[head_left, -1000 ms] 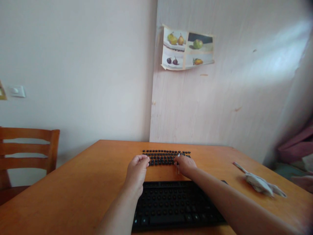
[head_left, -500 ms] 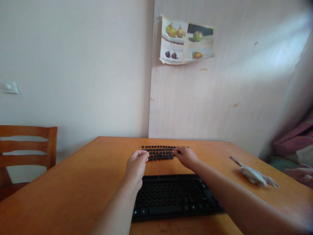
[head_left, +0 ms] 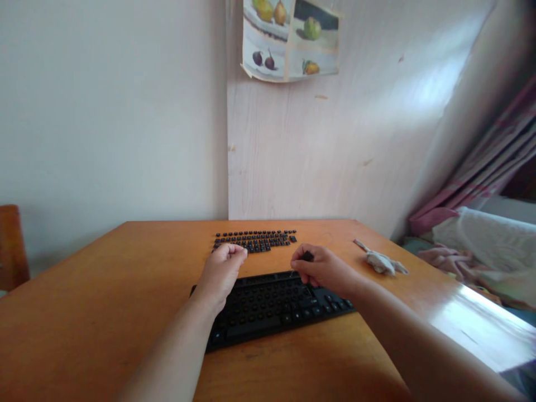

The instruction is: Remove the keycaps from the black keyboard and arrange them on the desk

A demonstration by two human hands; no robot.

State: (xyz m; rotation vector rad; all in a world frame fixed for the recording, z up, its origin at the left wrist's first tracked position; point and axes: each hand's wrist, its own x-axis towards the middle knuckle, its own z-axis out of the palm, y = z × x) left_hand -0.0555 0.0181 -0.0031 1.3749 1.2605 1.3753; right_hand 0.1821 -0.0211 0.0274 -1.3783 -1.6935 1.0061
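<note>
A black keyboard without its keycaps lies on the orange wooden table. Beyond it, loose black keycaps are laid out in rows. My right hand hovers over the keyboard's far edge, its fingers pinched on a black keycap. My left hand rests at the keyboard's far left corner, fingers curled in; what they hold, if anything, is hidden.
A crumpled grey cloth lies on the table to the right. A wooden chair stands at the far left. A fruit picture hangs on the wall. Bedding lies beyond the table's right edge.
My right hand has come back from the rows of loose keycaps to the keyboard with a keycap in its fingers. My head has turned to the right.
</note>
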